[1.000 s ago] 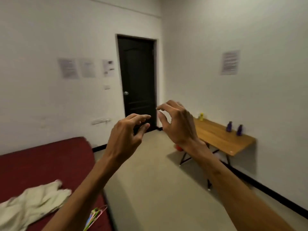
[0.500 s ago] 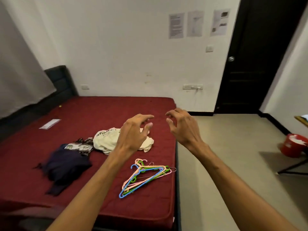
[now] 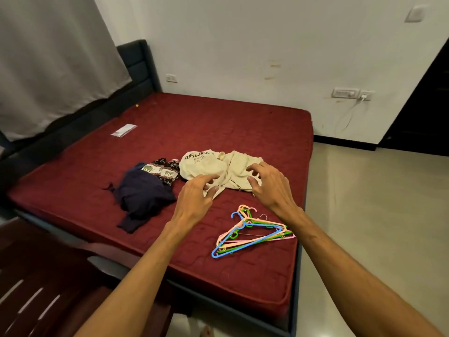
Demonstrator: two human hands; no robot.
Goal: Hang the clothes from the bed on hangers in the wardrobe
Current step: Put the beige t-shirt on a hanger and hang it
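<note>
left hand (image 3: 194, 198): fingers half-curled, empty, at cream shirt's (image 3: 218, 166) near edge | right hand (image 3: 272, 188): fingers spread, empty, beside it | cream shirt: crumpled on bed (image 3: 218, 122), lengthwise left-right | hangers (image 3: 252, 232): stacked near bed's right edge, hooks toward shirt, bars diagonal

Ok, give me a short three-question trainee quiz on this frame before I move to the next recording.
1. True or false: the hangers lie on the bed, apart from the clothes.
2. The left hand and right hand are nearest which garment? A navy garment; B cream shirt; C patterned cloth.
3. Fill in: their fingers grip ___.
Key: 1 true; 2 B; 3 nothing.
</note>
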